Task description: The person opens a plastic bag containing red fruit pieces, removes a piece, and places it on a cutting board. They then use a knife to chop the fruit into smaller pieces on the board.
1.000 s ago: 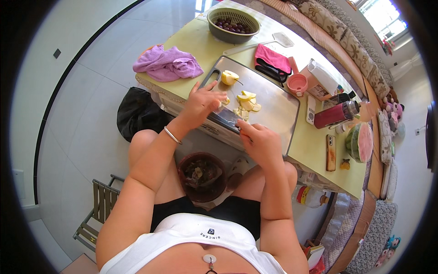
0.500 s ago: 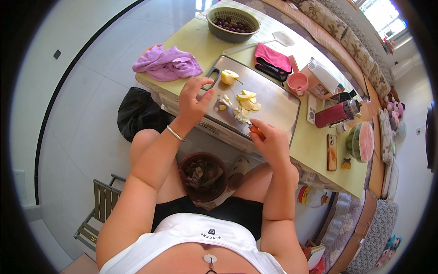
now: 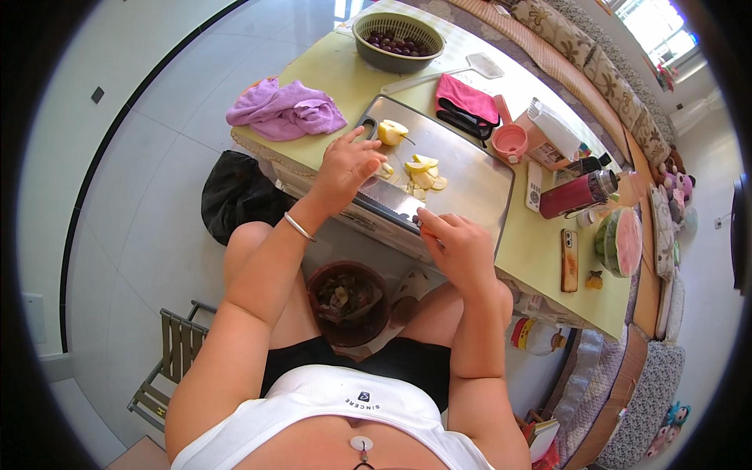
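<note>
My right hand [image 3: 458, 247] grips a knife [image 3: 394, 196] near the front edge of the metal cutting board [image 3: 474, 180]. Its broad blade points left, towards my left hand, and the handle is mostly hidden by my fingers. My left hand [image 3: 347, 166], with a bangle at the wrist, has its fingers stretched out over the board's left front edge. Close to those fingertips is a small pale pear piece [image 3: 385, 169]. Cut pear chunks [image 3: 424, 171] lie in a heap mid-board. Behind them rests a yellow pear part [image 3: 392, 132] with its stem.
A basket of dark round fruit [image 3: 398, 43], a purple cloth [image 3: 286, 110] and a pink-black cloth [image 3: 468, 106] lie around the board. To the right are a pink cup [image 3: 510, 142], thermos [image 3: 580, 194], phone [image 3: 569, 260] and cut watermelon [image 3: 619, 243]. A scrap bin [image 3: 348, 333] stands between my knees.
The knife has turned flatter, its blade now showing broadside along the board's front edge. My right hand has shifted slightly left, and my left hand has lowered right, towards the small piece.
</note>
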A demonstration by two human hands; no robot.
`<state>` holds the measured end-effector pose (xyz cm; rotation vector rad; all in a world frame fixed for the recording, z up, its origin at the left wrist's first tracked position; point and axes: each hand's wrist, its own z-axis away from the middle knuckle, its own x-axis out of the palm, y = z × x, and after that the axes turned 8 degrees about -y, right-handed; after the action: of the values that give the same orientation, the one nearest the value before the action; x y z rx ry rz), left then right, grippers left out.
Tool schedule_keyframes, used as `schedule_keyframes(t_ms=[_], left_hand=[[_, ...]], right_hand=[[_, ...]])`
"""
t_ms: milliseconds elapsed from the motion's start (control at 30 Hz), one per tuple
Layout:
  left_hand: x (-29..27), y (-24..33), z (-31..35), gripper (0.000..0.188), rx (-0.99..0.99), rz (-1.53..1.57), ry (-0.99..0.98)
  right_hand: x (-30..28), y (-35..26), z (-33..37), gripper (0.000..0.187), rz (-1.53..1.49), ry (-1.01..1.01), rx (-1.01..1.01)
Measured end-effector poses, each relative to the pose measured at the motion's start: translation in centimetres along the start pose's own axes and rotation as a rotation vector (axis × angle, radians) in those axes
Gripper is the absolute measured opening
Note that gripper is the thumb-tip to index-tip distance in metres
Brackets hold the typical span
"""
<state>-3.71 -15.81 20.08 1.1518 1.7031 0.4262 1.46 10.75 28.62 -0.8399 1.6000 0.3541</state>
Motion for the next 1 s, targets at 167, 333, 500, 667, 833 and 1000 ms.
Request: schedule_keyframes(t_ms=[167, 333, 500, 667, 833, 1000], left_hand=[[-0.8, -0.7, 0.0, 0.035, -0.064, 0.350, 0.016], [0.0, 0.8, -0.3, 0.054, 0.133, -0.139, -0.173], [0.5, 0.3, -0.2, 0.044, 0.140, -0.183, -0.112], [3.0, 0.9, 0.2, 0.032, 0.053, -0.331, 0.128], [4.0, 1.8, -0.1, 0.032, -0.029, -0.428, 0.293], [3.8, 2.9, -0.3, 0.023, 0.076, -0.438, 0.180]], right_hand=[[-1.6, 1.2, 1.0, 0.031, -0.327, 0.035, 0.275], [-1.0, 2.0, 0.7, 0.033, -0.622, 0.211, 0.406], [0.2, 1.9, 0.4, 0.033, -0.693, 0.140, 0.400], [1.1, 1.8, 0.0, 0.033, -0.689, 0.152, 0.385], [1.1, 1.3, -0.4, 0.032, -0.684, 0.177, 0.406], [1.3, 0.9, -0.7, 0.036, -0.871, 0.149, 0.426]])
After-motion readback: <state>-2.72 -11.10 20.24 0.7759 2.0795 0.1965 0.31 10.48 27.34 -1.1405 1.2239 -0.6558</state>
